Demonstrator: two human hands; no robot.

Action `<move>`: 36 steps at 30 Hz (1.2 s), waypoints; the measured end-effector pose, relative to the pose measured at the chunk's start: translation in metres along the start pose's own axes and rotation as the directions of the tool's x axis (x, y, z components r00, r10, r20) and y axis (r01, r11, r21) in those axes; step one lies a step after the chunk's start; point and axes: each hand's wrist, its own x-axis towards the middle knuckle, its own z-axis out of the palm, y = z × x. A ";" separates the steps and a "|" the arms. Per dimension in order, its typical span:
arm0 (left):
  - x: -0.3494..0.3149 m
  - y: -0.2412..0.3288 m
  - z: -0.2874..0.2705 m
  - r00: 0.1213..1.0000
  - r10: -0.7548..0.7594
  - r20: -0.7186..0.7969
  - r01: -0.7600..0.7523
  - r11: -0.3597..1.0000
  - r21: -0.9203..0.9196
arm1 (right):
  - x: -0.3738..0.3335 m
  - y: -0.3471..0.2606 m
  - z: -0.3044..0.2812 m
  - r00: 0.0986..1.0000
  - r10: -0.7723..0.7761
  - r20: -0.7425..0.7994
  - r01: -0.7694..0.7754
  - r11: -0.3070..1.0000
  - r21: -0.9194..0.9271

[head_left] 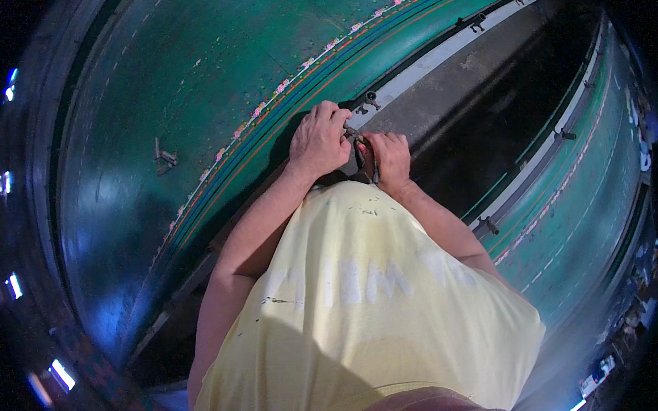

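My left hand [322,139] is closed at the edge of a pale metal rail, its fingers curled round a small dark metal clamp fitting [353,133]. Close beside it, my right hand [390,158] has its fingers bent inward with the thumb side toward the same fitting. Between the two hands a small bit of red [362,149] shows, too small to name. What the right fingers grip is hidden. Another clamp fitting [371,99] sits on the rail just beyond my left fingertips.
A long green tabletop [215,72] with a flower border and coloured lines lies to the left. A metal piece [166,157] rests on it. The pale rail [425,64] carries more clamps. A dark gap separates it from a second green table [568,204] on the right.
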 end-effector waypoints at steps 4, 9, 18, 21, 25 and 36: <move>-0.001 0.002 -0.003 1.000 -0.017 0.003 0.017 1.000 -0.012 | -0.004 0.011 0.002 0.990 0.002 0.138 -0.007 0.999 0.035; 0.004 0.001 -0.006 1.000 -0.026 0.001 0.026 1.000 -0.009 | -0.010 0.018 0.023 0.959 0.196 0.203 -0.268 0.857 0.440; 0.005 0.000 -0.002 1.000 -0.008 -0.007 0.008 1.000 0.013 | -0.028 0.034 0.035 0.879 0.273 0.391 -0.466 0.664 0.585; 0.003 -0.003 -0.002 0.998 -0.060 0.025 0.060 0.998 -0.022 | -0.050 0.035 0.020 0.917 0.265 0.299 -0.377 0.824 0.424; -0.005 -0.004 -0.002 0.955 -0.284 0.084 0.284 0.959 0.018 | -0.091 0.058 0.000 0.877 0.385 0.288 -0.474 0.789 0.391; -0.005 -0.001 -0.013 0.888 -0.432 0.158 0.432 0.901 0.039 | -0.002 0.082 -0.038 0.933 0.357 -0.047 -0.259 0.757 0.599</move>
